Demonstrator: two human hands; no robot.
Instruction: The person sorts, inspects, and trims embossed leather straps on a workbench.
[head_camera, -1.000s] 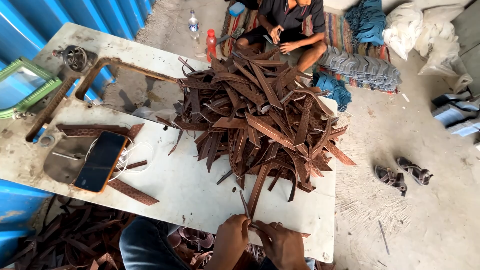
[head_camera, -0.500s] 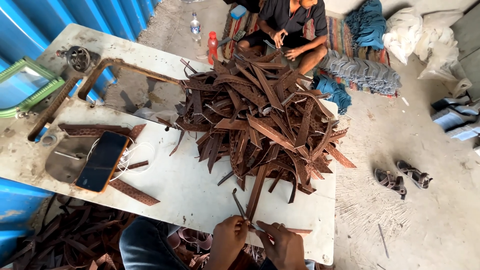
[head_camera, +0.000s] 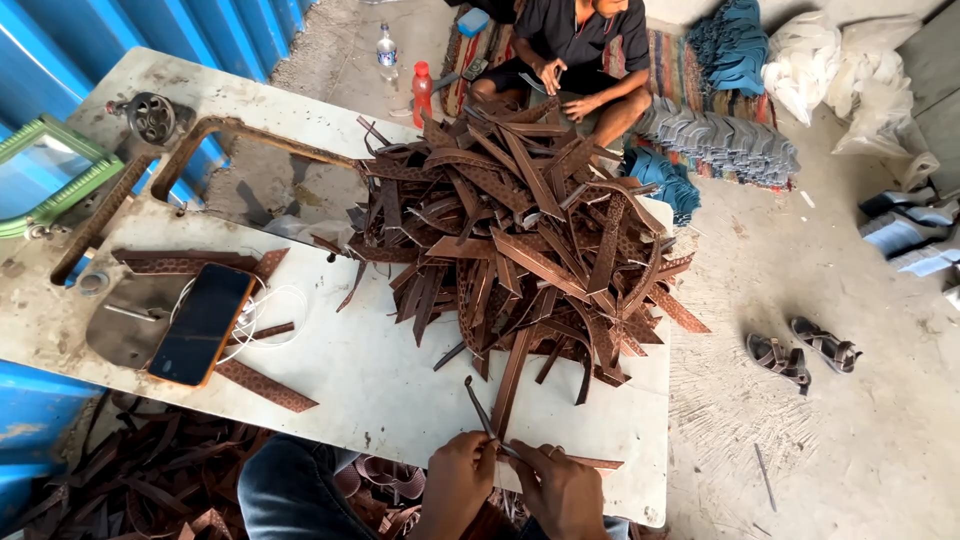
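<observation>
At the near edge of a white table (head_camera: 380, 390) my left hand (head_camera: 458, 480) grips a thin dark tool (head_camera: 478, 405) that sticks up and away from me. My right hand (head_camera: 560, 488) pinches a narrow brown strip (head_camera: 590, 462) lying along the table edge. The two hands meet where the tool touches the strip. Just beyond them rises a big heap of brown leather strips (head_camera: 510, 230).
A phone in an orange case (head_camera: 203, 322) with a white cable lies at the left, beside loose strips. A person sits on the floor behind the heap. Two bottles (head_camera: 421, 94) stand by the far edge, sandals (head_camera: 800, 352) lie on the floor at the right.
My hands have shifted slightly on the strip, and the tool now tilts up more to the left. The seated person has moved their hands.
</observation>
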